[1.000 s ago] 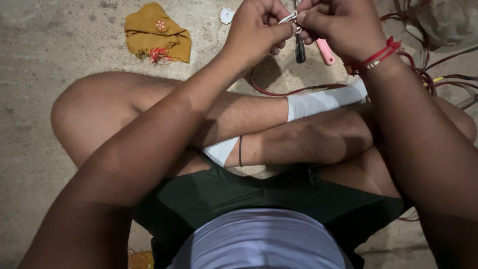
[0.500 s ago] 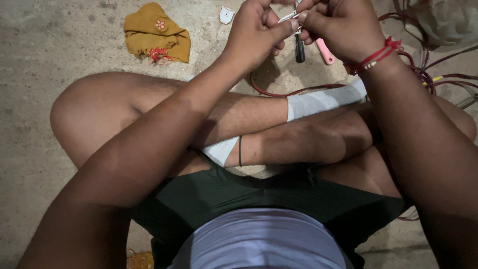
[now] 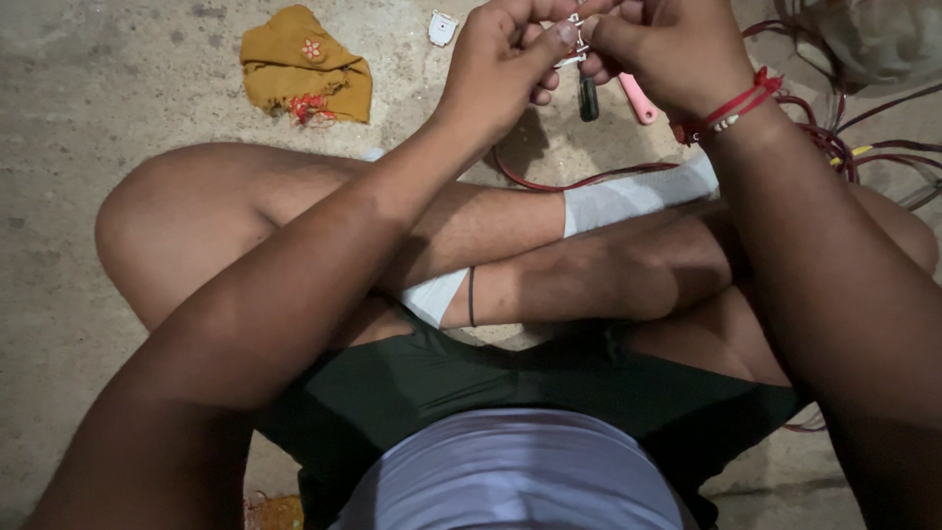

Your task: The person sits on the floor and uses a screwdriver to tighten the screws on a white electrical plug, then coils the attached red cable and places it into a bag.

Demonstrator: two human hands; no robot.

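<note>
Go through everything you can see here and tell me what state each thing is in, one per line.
left hand: closed, pinching a small metal part
right hand: closed on the same small metal part
pink-handled tool: hanging below the right hand
dark-handled tool: hanging between the hands
yellow cloth: crumpled on the floor
red wires: tangled on the floor
small white piece: lying on the floor

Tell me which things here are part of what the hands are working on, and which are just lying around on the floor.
In hand:
left hand and right hand, pinching a small metal piece
pink-handled tool
dark handle

Lying about:
yellow cloth
small white part
red wires
</note>
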